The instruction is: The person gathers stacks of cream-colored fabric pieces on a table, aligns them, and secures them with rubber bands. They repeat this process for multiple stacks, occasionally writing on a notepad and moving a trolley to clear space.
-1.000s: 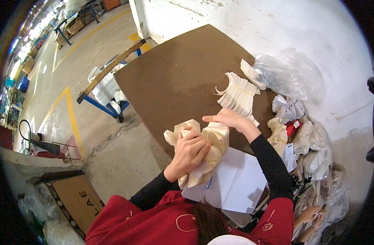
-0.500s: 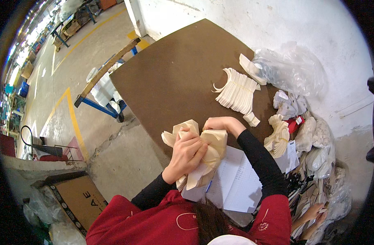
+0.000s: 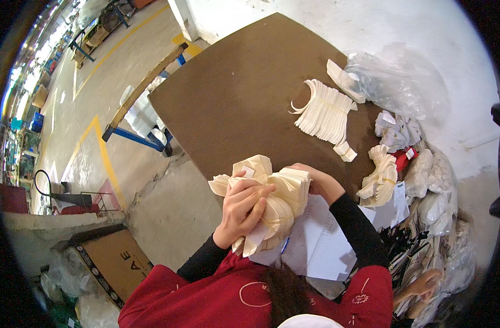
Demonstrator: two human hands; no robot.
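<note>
In front of my chest is a bundle of cream fabric pieces [image 3: 280, 210], layered and fanned out, with a thin yellow tie around its middle. My left hand [image 3: 240, 210] is closed around its left side, thumb and fingers over the front. At the upper right end my right hand [image 3: 319, 182] grips the bundle from behind, its fingers mostly hidden by the fabric. A second tied stack of cream fabric pieces [image 3: 325, 112] lies on the brown table [image 3: 233, 93], beyond my right hand.
An open notebook [image 3: 321, 240] with a blue pen [image 3: 285, 245] lies under the bundle. At right are another cream bundle [image 3: 382, 177], clear plastic bags [image 3: 397, 87] and piled fabric. Another person's hand [image 3: 425, 284] is at lower right. A blue-framed cart [image 3: 135, 136] stands left of the table.
The bundle has turned a little, so more of its layered edges show. My right fingers have shifted from its top edge to behind its right end. The whole view has shifted slightly.
</note>
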